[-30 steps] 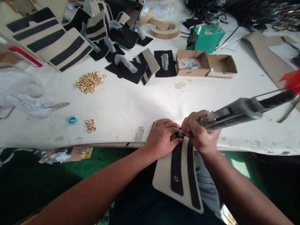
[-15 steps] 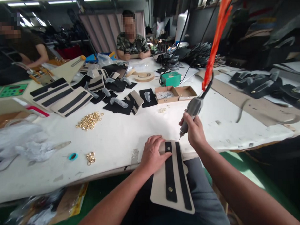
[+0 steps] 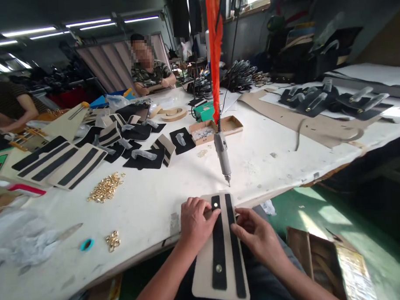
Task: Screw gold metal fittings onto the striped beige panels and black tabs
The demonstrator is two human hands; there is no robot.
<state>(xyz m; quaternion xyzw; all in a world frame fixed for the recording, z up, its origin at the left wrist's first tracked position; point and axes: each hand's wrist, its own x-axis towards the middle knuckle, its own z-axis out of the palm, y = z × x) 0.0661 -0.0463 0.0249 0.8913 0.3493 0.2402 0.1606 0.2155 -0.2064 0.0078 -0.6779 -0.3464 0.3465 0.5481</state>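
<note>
A beige panel [image 3: 203, 272] with two black strips and two round metal studs lies over my lap, its far end at the table's edge. My left hand [image 3: 197, 220] grips its left side, with the thumb on top near the upper stud. My right hand [image 3: 255, 231] is at the right edge, fingers loosely curled and thumb apart from the index finger; the thumb tip appears to touch the edge. Just beyond the panel, a grey electric screwdriver [image 3: 222, 153] hangs bit-down from an orange strap [image 3: 215, 49], with no hand on it.
On the white table [image 3: 149, 204] lie a pile of gold fittings [image 3: 106, 187], a smaller gold group [image 3: 112, 241] and a blue ring [image 3: 87, 245]. Farther back are black and beige panels [image 3: 79, 165], cardboard boxes [image 3: 202, 132] and a green box [image 3: 203, 111]. Another person [image 3: 151, 75] sits across.
My right hand has let go of the screwdriver and moved down to the panel's right edge. The screwdriver now hangs freely. My left hand still holds the panel; the view has turned right.
</note>
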